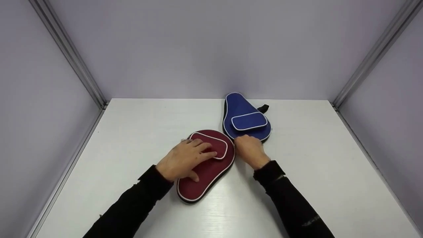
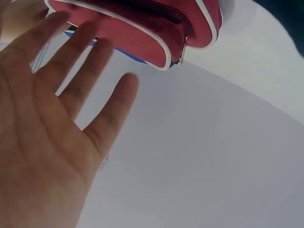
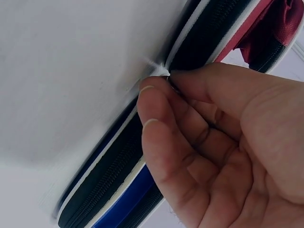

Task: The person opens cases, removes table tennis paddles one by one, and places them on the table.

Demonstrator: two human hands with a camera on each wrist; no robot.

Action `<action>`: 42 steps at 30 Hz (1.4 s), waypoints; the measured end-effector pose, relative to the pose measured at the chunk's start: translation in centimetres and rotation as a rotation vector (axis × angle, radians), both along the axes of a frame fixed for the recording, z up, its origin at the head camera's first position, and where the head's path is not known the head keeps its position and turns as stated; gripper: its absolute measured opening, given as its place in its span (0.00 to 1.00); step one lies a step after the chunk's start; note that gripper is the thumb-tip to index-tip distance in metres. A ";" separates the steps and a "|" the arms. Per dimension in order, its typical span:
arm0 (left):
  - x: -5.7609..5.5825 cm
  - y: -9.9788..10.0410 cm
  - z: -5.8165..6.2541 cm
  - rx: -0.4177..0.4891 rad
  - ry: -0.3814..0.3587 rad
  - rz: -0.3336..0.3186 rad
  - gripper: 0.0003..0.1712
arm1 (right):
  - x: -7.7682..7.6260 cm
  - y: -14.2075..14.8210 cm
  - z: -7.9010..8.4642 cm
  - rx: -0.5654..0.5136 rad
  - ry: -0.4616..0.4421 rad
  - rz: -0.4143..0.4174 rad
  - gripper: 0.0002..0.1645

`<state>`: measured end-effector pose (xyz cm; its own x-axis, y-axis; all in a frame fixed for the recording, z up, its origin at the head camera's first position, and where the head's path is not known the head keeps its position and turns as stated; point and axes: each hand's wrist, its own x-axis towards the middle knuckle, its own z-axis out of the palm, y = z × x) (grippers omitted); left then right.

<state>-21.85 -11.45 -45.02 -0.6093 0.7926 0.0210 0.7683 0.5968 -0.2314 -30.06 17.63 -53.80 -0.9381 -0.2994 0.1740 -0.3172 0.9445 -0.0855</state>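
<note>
Red case (image 1: pixel 211 169): lay flat on counter (image 1: pixel 148 119), paddle-shaped, white-piped, black zippered side (image 3: pixel 203 42). Had red pocket (image 1: pixel 216 143) up, narrow end near-left, wide end far-right. Blue case (image 1: pixel 237 107): lay flat beyond and right, same shape and piping, blue pocket (image 1: pixel 249 121) up, narrow end toward back edge. Had black strap (image 1: pixel 263 108) out right. Sat right by red's wide end; couldn't confirm contact.

On the table (image 1: pixel 132 132), the nearer case (image 1: pixel 210 170) lies left of the farther case (image 1: pixel 244 114), perhaps touching it.
</note>
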 end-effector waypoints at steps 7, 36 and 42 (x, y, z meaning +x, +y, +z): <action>-1.3 0.3 -0.8 -0.013 -0.208 -0.034 0.65 | 0.2 -0.2 -0.1 -0.003 0.018 0.003 0.11; -4.2 -0.4 -1.8 0.047 -0.305 0.176 0.59 | 1.9 -1.8 2.2 -0.061 -0.027 0.089 0.10; -5.3 -0.2 -1.7 0.054 -0.318 0.210 0.59 | 1.5 -2.1 0.7 -0.059 0.044 0.127 0.11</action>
<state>-27.14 -11.69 -46.72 -0.7413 0.6526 -0.1567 0.6562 0.7538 0.0351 -28.53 15.58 -53.09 -0.8847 -0.4028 0.2348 -0.4382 0.8903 -0.1236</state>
